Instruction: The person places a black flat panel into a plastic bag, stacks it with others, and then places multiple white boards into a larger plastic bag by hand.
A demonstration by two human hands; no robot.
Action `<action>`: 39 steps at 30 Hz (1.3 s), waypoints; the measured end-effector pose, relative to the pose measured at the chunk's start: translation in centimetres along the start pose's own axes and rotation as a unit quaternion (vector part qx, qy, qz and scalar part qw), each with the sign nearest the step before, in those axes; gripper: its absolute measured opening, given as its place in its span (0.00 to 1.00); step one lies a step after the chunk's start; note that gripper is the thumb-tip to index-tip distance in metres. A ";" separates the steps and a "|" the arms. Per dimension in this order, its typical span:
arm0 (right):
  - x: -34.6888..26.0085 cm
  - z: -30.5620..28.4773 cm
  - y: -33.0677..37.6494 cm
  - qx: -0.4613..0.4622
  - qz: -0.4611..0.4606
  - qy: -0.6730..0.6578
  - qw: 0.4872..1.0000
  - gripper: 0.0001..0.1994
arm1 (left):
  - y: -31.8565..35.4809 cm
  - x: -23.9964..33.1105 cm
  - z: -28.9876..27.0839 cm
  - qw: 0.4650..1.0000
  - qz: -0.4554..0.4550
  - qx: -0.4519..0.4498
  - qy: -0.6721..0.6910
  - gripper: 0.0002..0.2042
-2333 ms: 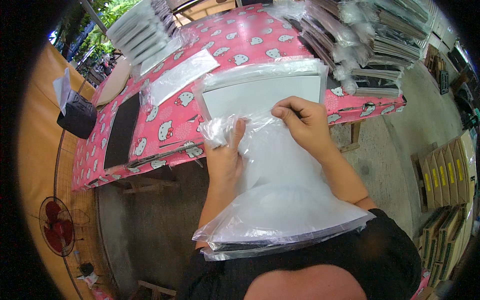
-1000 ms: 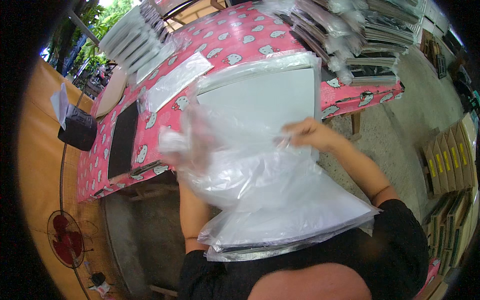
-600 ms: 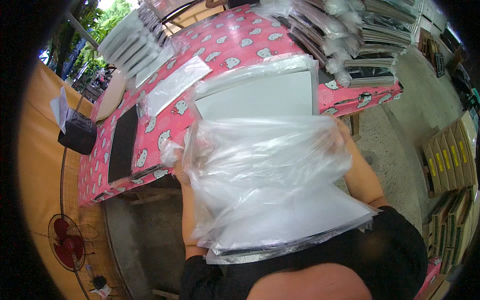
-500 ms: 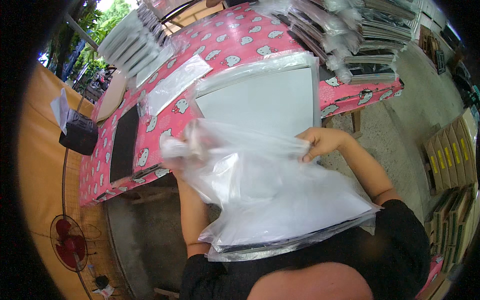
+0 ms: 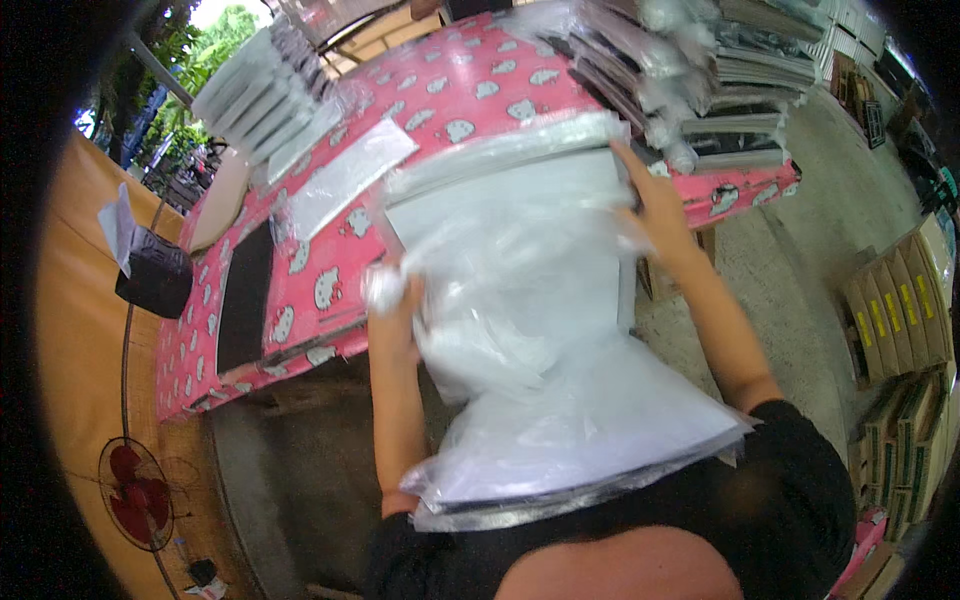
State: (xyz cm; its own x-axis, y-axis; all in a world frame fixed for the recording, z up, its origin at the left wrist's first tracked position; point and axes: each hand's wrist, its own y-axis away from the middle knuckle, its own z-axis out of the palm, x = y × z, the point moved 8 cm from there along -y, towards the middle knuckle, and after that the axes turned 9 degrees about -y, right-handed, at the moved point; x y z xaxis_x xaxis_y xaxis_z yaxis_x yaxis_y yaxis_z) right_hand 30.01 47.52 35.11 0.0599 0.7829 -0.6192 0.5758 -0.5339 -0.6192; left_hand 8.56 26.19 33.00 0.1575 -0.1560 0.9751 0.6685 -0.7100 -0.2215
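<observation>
A flat white panel [image 5: 505, 185] in clear plastic lies over the table's near edge, reaching toward me. Over its near half is a loose, crumpled clear plastic bag [image 5: 500, 330], which spreads down to my lap. A dark-edged flat stack [image 5: 560, 500] shows at the lower end of this plastic, against my body. My left hand [image 5: 408, 312], blurred, is closed on a bunched part of the bag at the panel's left side. My right hand [image 5: 655, 215] is at the panel's right edge, index finger stretched along it and thumb apart, touching the plastic.
The table's pink patterned cover [image 5: 450, 80] bears a flat plastic-wrapped sheet [image 5: 350, 175] and a black panel [image 5: 246, 300]. Wrapped stacks stand at far left [image 5: 265, 95] and far right [image 5: 735, 90]. A red fan [image 5: 137, 490] is at left, cartons [image 5: 895, 310] at right.
My right hand has moved up and forward to the panel's far right edge. My left hand has come slightly down and right. The raised plastic has sunk, uncovering more panel.
</observation>
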 end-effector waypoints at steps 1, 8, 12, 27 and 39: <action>-0.6 -1.0 0.4 0.000 -0.055 0.089 0.995 0.27 | 0.9 3.0 0.7 0.995 0.085 -0.011 -0.060 0.16; 2.3 3.9 2.6 -0.176 0.381 -0.629 0.654 0.13 | -0.8 0.5 -3.2 0.972 -0.057 0.182 0.134 0.05; 4.3 2.7 4.2 -0.021 0.319 -0.584 0.746 0.18 | 0.3 -10.5 -6.5 0.925 -0.201 -0.091 0.310 0.08; 23.9 15.5 30.2 -0.187 0.605 -0.452 0.629 0.09 | 26.3 -36.1 -24.4 0.732 -0.562 0.119 -0.365 0.11; 18.6 11.7 23.8 -0.228 0.518 -0.363 0.741 0.19 | 5.7 -6.0 -10.0 0.951 -0.127 -0.010 -0.282 0.10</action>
State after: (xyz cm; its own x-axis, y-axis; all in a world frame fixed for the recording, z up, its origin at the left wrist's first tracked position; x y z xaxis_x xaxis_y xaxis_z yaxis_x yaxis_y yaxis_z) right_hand 35.28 45.63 3.19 0.3040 -0.4363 -0.8469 0.7529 -0.4346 0.4941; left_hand 4.17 16.20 26.00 0.3619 0.4107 0.8369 0.7238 -0.6896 0.0254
